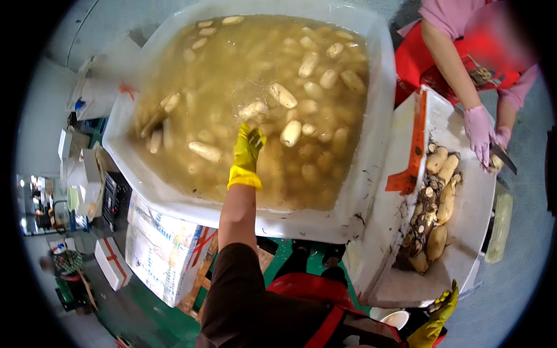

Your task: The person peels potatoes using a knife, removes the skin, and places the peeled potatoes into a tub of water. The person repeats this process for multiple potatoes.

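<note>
My left hand [247,150], in a yellow rubber glove, reaches over a large white tub [300,222] of murky, brownish water. It holds nothing, and its fingers are slightly bent and apart. Just beyond the fingertips, a pale lotus root segment [253,110] lies in rippling, splashed water. Close by float another lotus root segment [283,95] and a cut one [290,133]. My right hand [437,315], gloved in yellow too, is low at the right, beside the near end of a white foam box [468,243]. Its fingers are spread, with nothing visible in them.
Unwashed lotus roots [437,243] with dark debris lie in the foam box. Across it, a co-worker's pink-gloved hand [478,130] is beside a knife [504,157] and a root piece. A taped foam carton [159,250] and a black crate [115,198] stand left.
</note>
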Demonstrator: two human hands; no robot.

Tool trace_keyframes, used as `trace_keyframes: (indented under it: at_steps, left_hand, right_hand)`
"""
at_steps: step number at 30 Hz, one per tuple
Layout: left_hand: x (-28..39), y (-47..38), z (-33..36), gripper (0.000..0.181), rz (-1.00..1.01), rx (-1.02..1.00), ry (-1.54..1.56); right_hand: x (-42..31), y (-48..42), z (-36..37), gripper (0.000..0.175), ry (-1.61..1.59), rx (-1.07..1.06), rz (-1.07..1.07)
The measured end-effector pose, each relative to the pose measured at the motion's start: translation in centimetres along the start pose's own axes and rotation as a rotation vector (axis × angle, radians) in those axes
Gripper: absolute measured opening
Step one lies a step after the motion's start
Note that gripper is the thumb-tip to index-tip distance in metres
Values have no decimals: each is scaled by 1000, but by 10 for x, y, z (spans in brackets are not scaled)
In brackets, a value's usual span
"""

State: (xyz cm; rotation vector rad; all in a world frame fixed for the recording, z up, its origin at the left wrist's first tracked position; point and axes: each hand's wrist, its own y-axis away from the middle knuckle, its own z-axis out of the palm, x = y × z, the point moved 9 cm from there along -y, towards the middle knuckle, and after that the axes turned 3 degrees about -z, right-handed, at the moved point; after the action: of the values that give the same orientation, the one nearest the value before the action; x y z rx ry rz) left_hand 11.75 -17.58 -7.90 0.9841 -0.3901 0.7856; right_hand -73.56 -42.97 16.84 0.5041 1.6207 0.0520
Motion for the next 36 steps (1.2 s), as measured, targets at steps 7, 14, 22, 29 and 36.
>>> trace_keyframes:
  at_steps: [7,14,22,29,36]
  left_hand:
    - [-51,179,78,26,-91,-196,-627]
    - [-80,352,271,30,285,-712,-863]
    - [-379,482,343,52,-243,-1202,-1428]
    - [-566,470,299,58,-476,-868,-1469]
    - [-627,463,279,53,-902,-747,-1015]
  right_hand:
    - [7,13,6,33,-8,-75,94]
    - [-35,12,10,29,-14,-54,-13]
    - [-41,-18,-1,23,-306,-182,-181]
    - [-40,-16,-3,24,-398,-257,-185]
    - [-35,-15,-2,23,-445,-287,-87]
